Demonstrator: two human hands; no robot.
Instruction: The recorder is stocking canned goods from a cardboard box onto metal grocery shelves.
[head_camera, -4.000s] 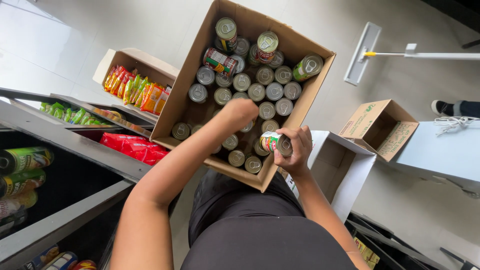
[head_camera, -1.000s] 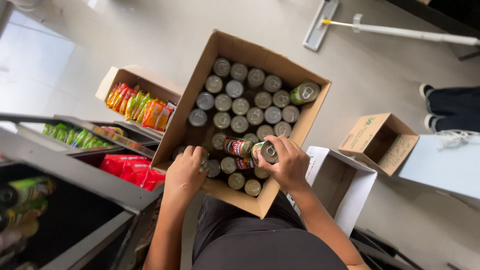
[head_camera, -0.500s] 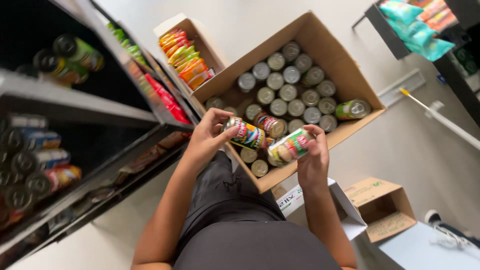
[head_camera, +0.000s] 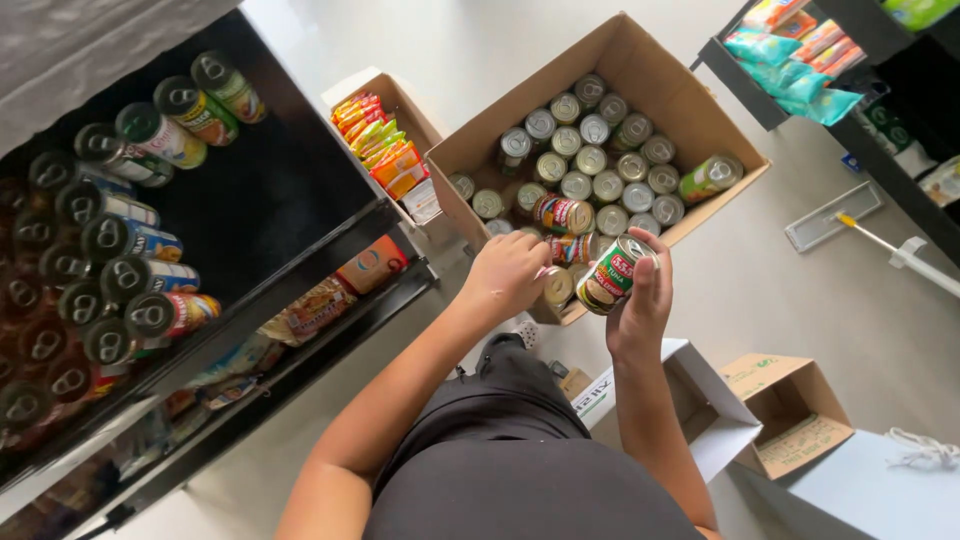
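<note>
pale shop floor (head_camera: 800, 300) runs under everything, with dark shelving on the left and right. the right hand (head_camera: 640, 300) has its grip clenched around a green-labelled can (head_camera: 612, 275), held tilted on its side just above the near edge of a large cardboard box (head_camera: 640, 50), its metal end facing the camera. the left hand (head_camera: 508, 272), just left of it, curls over a second can (head_camera: 556, 285) at the same near edge of the box; its fingers cover most of that can, so a full grasp cannot be told apart from a touch. inside the box stand rows of upright cans (head_camera: 590, 160) showing their silver lids, with two red-labelled cans (head_camera: 565, 215) lying on top near the hands and a green one (head_camera: 710, 178) lying at the right wall. further left, a smaller carton (head_camera: 375, 85) holds orange and yellow packets (head_camera: 385, 150). the left shelf (head_camera: 280, 190) carries cans lying on their sides (head_camera: 130, 240), ring-pull ends outward, with flat snack packets (head_camera: 345, 280) on the tier below. near the person's right side sit an open white box (head_camera: 700, 400) and a small empty brown carton (head_camera: 790, 410). a flat mop (head_camera: 850, 220) lies on the floor to the right.
</note>
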